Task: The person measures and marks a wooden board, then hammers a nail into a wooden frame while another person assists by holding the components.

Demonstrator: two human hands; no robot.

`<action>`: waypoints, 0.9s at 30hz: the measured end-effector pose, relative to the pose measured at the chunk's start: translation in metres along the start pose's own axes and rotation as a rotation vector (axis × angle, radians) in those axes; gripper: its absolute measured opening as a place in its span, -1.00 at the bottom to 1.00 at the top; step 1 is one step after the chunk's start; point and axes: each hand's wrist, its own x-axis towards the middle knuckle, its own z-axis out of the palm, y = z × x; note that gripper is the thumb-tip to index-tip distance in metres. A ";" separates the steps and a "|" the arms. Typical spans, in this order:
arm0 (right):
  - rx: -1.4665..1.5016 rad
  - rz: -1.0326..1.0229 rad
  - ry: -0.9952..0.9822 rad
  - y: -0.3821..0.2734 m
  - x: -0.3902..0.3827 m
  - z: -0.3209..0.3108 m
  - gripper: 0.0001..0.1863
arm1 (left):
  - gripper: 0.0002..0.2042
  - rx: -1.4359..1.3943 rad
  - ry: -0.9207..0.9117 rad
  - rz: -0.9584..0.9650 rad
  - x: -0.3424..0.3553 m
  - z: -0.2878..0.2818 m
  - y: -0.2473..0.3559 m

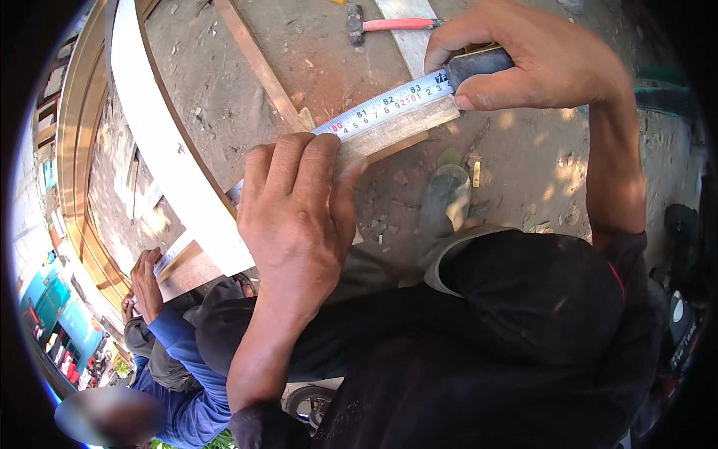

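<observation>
While the right hand (550, 56) was closed around the dark case of the tape measure (479, 66), the left hand (295, 202) lay bent over the drawn-out tape blade (389, 105) and the wooden strip (407, 129) beneath it, fingers at the far edge, thumb along the near side. Position of tape measure: upper right of centre, case just beside the end of the wooden strip, blade running from it down-left to the left fingers. A short piece of blade also showed just left of the left hand, at the edge of a long white board (168, 135), which appeared curved at this lens position. At lower left, a co-worker's hand (146, 284) was near the board's lower end, its arm in a blue sleeve (179, 352); its exact grip could not be told. Beyond the hands, on the ground (523, 165), lay a red-handled hammer (364, 27), a narrow reddish board (258, 63) and a pale plank (407, 37), the latter partly hidden behind the right hand.
</observation>
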 end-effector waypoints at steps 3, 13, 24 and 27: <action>-0.036 0.011 0.203 0.009 0.013 0.008 -0.63 | -0.68 0.049 0.009 -0.003 -0.005 -0.002 -0.004; -0.039 -0.044 0.154 0.031 -0.009 0.000 -0.55 | -0.67 0.031 -0.014 0.006 -0.002 0.000 0.000; -0.196 -0.152 0.261 0.040 -0.010 0.004 -0.56 | -0.69 0.029 0.002 0.032 0.004 0.002 0.004; -0.022 0.108 0.201 0.026 -0.007 0.005 -0.59 | -0.68 0.039 -0.011 0.028 0.001 0.003 0.000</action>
